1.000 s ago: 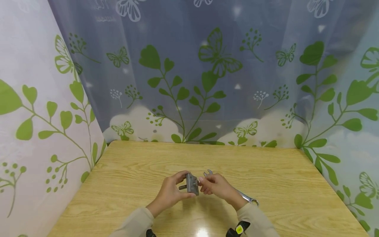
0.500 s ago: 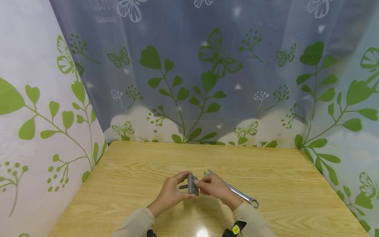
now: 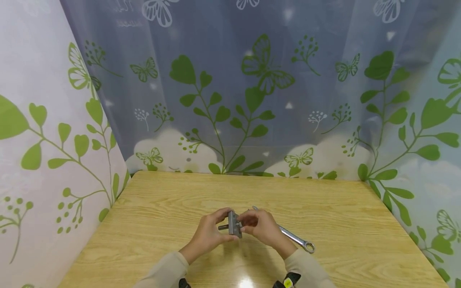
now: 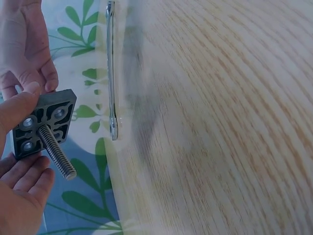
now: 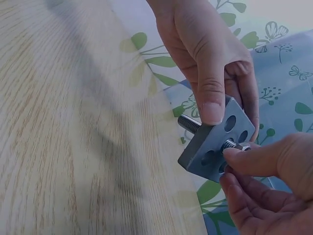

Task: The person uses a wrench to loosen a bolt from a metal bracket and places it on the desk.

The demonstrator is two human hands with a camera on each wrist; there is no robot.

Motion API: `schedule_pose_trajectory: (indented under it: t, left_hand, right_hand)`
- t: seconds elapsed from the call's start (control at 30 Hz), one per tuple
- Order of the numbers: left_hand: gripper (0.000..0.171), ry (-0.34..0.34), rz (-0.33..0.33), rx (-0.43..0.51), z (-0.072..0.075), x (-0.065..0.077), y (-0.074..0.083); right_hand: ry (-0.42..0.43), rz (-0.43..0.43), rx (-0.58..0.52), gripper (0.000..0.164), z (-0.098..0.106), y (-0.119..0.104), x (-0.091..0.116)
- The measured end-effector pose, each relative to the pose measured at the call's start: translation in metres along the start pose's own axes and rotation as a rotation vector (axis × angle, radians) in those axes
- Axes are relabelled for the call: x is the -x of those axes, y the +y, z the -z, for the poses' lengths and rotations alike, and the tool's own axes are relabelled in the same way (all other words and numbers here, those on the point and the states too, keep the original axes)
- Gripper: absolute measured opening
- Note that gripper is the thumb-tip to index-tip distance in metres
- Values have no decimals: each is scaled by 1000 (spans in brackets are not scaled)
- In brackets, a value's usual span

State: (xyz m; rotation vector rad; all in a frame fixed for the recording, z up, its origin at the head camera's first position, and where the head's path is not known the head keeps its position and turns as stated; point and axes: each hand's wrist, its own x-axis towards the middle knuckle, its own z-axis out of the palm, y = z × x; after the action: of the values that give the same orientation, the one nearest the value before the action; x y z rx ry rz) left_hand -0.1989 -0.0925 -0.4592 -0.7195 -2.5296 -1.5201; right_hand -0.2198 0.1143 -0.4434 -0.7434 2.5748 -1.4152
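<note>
My left hand (image 3: 208, 230) holds a grey square metal plate (image 4: 51, 104) by its edges, thumb on one side and fingers on the opposite one. Several round holes show in the plate, and its far face is ribbed. A threaded bolt (image 4: 57, 152) runs through the middle, its long end sticking out on the left. On the other side, thumb and fingers of my right hand (image 3: 264, 228) pinch the bolt near its hex head (image 5: 243, 146). A short stretch of thread shows between plate and head in the right wrist view.
A combination wrench (image 3: 297, 239) lies slantwise on the wooden table (image 3: 173, 196), behind and right of my right hand, its open end partly covered. Patterned curtains (image 3: 223, 120) with leaves and butterflies stand along the table's back and sides.
My right fingers have shifted about the bolt head, the thumb dropping lower and the forefinger rising over it. Left hand and plate have barely moved; the wrench stays put.
</note>
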Motion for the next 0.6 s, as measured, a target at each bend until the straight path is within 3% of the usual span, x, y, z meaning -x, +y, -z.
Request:
schedule_pose_trajectory:
  t: [0.17,0.43,0.6]
  left_hand:
    - [71,13,-1,-15,1,0,-1]
    - [71,7,-4,-28,-1,0,-2]
    - [71,-8,-9,-13,-2,-1,-1]
  right_hand:
    - [-19,-83,-30,24,-1,1,1]
    - [-50,-277,-268,56,-6,3,1]
    - [-68,-307,-273,53,-7,3,-1]
